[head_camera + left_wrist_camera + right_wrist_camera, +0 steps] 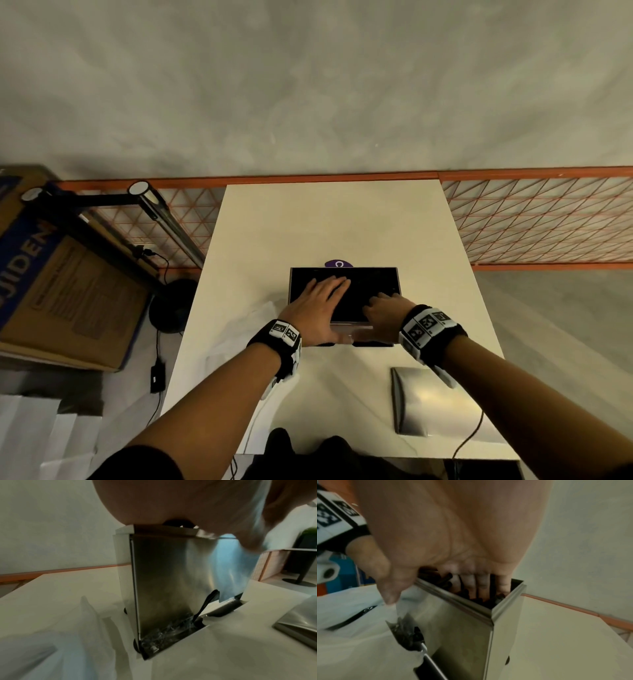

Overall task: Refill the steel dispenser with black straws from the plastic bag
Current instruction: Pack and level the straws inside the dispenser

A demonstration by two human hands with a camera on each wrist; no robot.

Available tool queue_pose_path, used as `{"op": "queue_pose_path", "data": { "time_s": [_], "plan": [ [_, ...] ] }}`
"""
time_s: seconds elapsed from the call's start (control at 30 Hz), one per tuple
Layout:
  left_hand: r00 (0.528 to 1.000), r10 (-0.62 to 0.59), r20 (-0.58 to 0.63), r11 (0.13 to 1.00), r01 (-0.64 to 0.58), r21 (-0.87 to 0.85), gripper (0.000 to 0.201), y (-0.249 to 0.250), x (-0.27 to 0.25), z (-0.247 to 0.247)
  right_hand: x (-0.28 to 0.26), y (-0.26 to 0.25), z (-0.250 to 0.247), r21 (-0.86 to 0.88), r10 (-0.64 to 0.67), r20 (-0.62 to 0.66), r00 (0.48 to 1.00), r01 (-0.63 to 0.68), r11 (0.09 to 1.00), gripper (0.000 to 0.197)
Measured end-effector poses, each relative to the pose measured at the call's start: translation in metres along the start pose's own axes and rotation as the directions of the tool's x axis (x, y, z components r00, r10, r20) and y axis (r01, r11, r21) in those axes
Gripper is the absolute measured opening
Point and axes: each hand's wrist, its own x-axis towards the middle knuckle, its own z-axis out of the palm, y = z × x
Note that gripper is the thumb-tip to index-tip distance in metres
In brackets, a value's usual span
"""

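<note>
The steel dispenser stands open-topped in the middle of the white table, packed with black straws. My left hand lies flat on the straws at the left side, fingers straight; in the left wrist view my palm rests on the top rim of the dispenser. My right hand reaches into the right side. Its straight fingers go down among the straws, and the thumb stays outside the front wall. The translucent plastic bag lies crumpled just left of the dispenser.
The dispenser's steel lid lies on the table near the front right, under my right forearm. A purple disc peeks out behind the dispenser. A cardboard box and a lamp stand sit left of the table; orange mesh fencing runs behind.
</note>
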Motion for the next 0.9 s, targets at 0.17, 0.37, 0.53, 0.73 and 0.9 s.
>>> {"op": "queue_pose_path", "data": {
  "time_s": [0.17, 0.37, 0.53, 0.73, 0.9],
  "plan": [
    [0.999, -0.018, 0.035, 1.0, 0.018, 0.018, 0.129, 0.001, 0.003, 0.001, 0.007, -0.007, -0.004, 0.044, 0.014, 0.09, 0.996, -0.018, 0.999, 0.066],
    [0.999, -0.015, 0.031, 1.0, 0.014, 0.008, 0.13, -0.001, 0.004, 0.003, 0.013, -0.012, -0.005, 0.039, 0.055, 0.143, 0.988, -0.061, 0.997, 0.049],
    [0.999, -0.011, 0.049, 1.0, 0.011, -0.001, 0.13, -0.003, 0.005, 0.002, 0.023, -0.013, -0.006, 0.125, 0.076, 0.223, 0.972, -0.106, 0.987, 0.043],
    [0.997, -0.02, 0.072, 1.0, 0.02, 0.008, 0.129, -0.002, 0.007, 0.001, 0.033, -0.012, -0.013, 0.205, 0.08, 0.363, 0.928, -0.164, 0.965, 0.047],
    [0.997, -0.025, 0.068, 1.0, 0.026, -0.002, 0.128, -0.003, 0.007, 0.001, 0.038, -0.011, -0.019, 0.171, 0.073, 0.389, 0.918, -0.15, 0.974, 0.058]
  ]
}}
